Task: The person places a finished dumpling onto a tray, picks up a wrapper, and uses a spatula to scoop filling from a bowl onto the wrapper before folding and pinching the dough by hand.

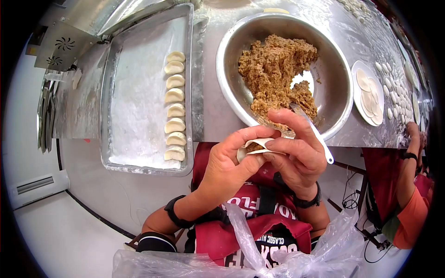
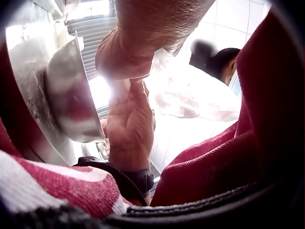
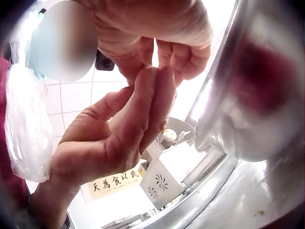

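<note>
In the head view, a folded dumpling wrapper (image 1: 241,153) with brown filling (image 1: 254,147) showing at its open side is between both hands, just off the near rim of the steel bowl. My left hand (image 1: 227,160) pinches its left part between thumb and forefinger. The fingertips of my right hand (image 1: 301,160) pinch its right edge. Behind them the large steel bowl (image 1: 336,111) holds a mound of minced filling (image 1: 278,60). A spatula with a white handle (image 1: 323,142) leans on its rim beside my right hand. Both wrist views show the fingertips meeting, the wrapper mostly hidden.
On the left, a floured metal tray (image 1: 139,102) carries a column of folded dumplings (image 1: 174,95). Right of the bowl stands a white plate (image 1: 356,78) of round wrappers (image 1: 369,99), then many small dough pieces (image 1: 389,88). Another person's arm (image 1: 410,157) reaches in at far right.
</note>
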Available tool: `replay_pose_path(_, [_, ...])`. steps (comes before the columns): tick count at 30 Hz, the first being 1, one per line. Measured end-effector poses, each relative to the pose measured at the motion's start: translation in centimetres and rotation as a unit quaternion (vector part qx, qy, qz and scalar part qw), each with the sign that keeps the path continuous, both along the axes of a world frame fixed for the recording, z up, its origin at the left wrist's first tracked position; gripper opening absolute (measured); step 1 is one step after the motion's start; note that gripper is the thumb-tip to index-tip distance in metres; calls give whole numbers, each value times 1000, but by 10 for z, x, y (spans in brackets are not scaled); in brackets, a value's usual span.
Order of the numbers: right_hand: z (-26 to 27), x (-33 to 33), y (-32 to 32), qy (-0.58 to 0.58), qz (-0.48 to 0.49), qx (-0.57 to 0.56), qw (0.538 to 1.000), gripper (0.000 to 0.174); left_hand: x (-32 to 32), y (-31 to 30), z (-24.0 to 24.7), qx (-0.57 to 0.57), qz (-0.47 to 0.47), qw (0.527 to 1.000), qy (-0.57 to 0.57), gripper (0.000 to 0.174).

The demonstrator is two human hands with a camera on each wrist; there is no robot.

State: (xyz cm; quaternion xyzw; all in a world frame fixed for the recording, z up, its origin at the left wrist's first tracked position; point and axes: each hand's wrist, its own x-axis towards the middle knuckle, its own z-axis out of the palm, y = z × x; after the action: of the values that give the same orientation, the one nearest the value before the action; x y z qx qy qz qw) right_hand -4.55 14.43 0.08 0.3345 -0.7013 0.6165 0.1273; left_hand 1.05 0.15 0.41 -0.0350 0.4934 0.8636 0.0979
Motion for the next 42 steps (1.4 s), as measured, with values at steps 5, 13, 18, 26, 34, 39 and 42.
replay_pose_path(5, [-1,-3,3,38,4,37,999,20,-2,0,6,-216,-8,971,104,40])
replay_pose_path(13, [1,0,-1,-34,21,-13,999,20,-1,1,12,-159,-14,984,72,44])
replay_pose_path(18, [-6,-2,3,32,36,3,999,21,-3,1,10,-141,-25,988,49,42])
replay_pose_path(26, [-2,0,-2,11,-6,3,1000,22,0,2,-3,101,-7,994,-33,38])
replay_pose_path(34, [-4,-4,4,64,12,49,997,22,1,0,6,-239,-30,967,87,41])
replay_pose_path(39, [2,1,3,-3,3,22,1000,19,0,1,7,-151,-21,987,59,44])
replay_pose_path(42, [4,-1,3,17,12,33,999,20,0,3,8,-169,-22,984,50,43])
